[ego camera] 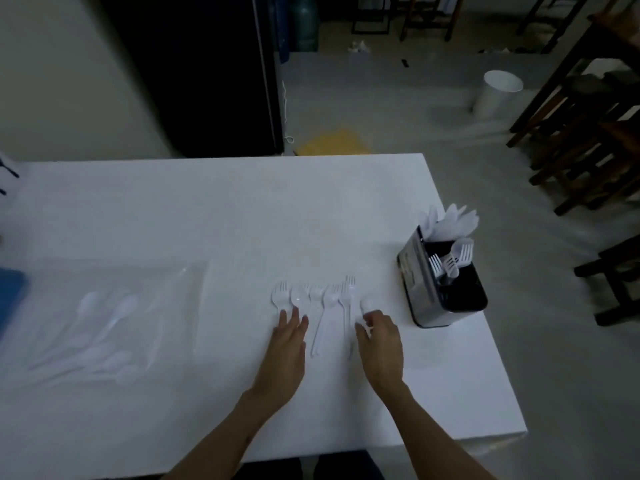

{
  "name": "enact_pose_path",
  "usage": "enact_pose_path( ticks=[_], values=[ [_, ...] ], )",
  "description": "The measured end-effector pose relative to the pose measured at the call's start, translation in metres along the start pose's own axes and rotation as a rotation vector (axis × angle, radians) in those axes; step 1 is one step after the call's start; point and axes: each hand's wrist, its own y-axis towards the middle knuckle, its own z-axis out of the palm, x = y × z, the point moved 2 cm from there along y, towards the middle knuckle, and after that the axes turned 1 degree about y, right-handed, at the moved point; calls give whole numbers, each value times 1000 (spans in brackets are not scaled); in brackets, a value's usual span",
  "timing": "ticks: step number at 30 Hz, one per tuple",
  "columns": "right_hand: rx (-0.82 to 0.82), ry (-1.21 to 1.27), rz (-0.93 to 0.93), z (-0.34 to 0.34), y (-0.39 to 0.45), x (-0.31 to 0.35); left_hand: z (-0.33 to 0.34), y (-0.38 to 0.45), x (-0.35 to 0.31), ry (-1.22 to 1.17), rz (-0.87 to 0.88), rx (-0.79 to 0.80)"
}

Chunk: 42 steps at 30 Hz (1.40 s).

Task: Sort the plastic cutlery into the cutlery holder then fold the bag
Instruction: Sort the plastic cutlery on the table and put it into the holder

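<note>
My right hand [379, 337] rests on the white counter [214, 216], fingers curled loosely around the handle end of a white plastic fork; whether it is properly gripped I cannot tell through the blur. My left hand [289, 341] lies flat and open, fingertips touching the handles of the row of white plastic forks and spoons [317, 297] spread out just ahead of both hands.

These pieces look very light, thin and stiff, and smooth enough to skate on the counter. I judge the best hold is a pinch on the narrow handle, lifting a few matching ones together.

To the right, near the counter's edge, stands the shiny metal cutlery holder with a black inner liner [441, 282]. Its far compartment holds what look like knives, its middle one forks with tines up, and its near one appears empty.

Far to the left lies the clear, crinkled plastic bag [104, 327], flat, with several white spoons showing through it.
</note>
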Motion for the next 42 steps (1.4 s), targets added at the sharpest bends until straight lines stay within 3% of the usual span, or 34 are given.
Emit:
enact_pose_path(
  ticks=[4,11,14,17,21,25,29,35,42],
  values=[
    [17,-32,226,12,-4,-4,9,-15,11,74,20,113],
    [6,104,514,17,3,-2,14,-22,20,90,69,154],
    [5,102,485,12,0,3,12,-21,20,33,87,147],
    [-50,59,235,8,-9,18,5,-18,14,-84,87,35],
    [150,35,-180,20,-27,39,-23,-1,-7,-501,-315,-39],
    [301,36,-358,36,-35,58,-36,21,1,-985,-638,25],
    [282,126,-218,44,-29,67,-45,18,17,-1170,-731,-101],
    [198,-89,42,64,-22,67,-48,12,37,-1387,-932,-337],
    [239,-9,99,64,-21,63,-47,13,37,-1465,-932,-197]
  ],
)
